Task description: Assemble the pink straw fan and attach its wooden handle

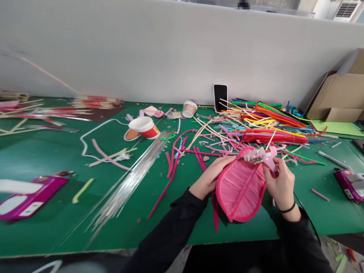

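Observation:
A pink leaf-shaped piece [241, 189] with a thick pink rim and a midrib is held over the front of the table. My left hand [212, 174] grips its left edge, the fingers partly hidden behind it. In my right hand [280, 184] is a small pink glue gun [270, 157], its nozzle pointing left across the upper end of the leaf. A dark cord trails from below my right wrist. Whether the nozzle touches the leaf, I cannot tell.
Bundles of coloured pipe cleaners [275, 134] lie behind the leaf, near a propped phone [221, 98]. Thin metal wires [127, 182] spread to the left, by a paper cup [149, 131]. Purple devices [36, 197] sit at both sides; a cardboard box [338, 94] stands back right.

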A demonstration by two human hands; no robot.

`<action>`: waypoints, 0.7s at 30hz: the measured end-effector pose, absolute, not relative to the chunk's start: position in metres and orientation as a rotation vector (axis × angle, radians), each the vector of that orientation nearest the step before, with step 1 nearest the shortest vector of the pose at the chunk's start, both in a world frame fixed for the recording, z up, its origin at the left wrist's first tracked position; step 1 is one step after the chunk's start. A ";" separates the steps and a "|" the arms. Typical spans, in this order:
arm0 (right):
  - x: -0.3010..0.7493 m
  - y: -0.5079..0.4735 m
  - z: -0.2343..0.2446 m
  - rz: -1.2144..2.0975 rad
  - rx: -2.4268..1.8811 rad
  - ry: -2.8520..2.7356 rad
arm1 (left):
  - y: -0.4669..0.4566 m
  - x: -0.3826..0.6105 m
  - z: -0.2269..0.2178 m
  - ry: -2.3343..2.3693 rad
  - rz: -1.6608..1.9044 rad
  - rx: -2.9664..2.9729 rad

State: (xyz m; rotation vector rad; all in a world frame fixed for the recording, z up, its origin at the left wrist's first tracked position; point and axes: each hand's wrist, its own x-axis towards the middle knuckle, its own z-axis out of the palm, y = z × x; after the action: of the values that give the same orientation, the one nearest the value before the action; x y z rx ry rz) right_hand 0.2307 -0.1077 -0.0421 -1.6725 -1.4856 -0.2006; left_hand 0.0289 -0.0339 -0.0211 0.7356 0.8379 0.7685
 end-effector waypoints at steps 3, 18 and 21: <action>0.232 -0.108 -0.041 -0.203 -1.675 -1.470 | -0.034 0.029 -0.022 0.845 0.775 0.714; 0.239 -0.105 -0.038 -0.219 -1.688 -1.400 | -0.034 0.028 -0.020 0.862 0.791 0.746; 0.239 -0.105 -0.039 -0.242 -1.679 -1.407 | -0.035 0.029 -0.019 0.875 0.778 0.756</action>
State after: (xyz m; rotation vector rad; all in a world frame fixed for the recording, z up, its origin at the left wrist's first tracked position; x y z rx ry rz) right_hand 0.2389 -0.1049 -0.0390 -1.6793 -1.4068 -0.2419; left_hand 0.0287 -0.0348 -0.0186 0.7557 0.8750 0.7780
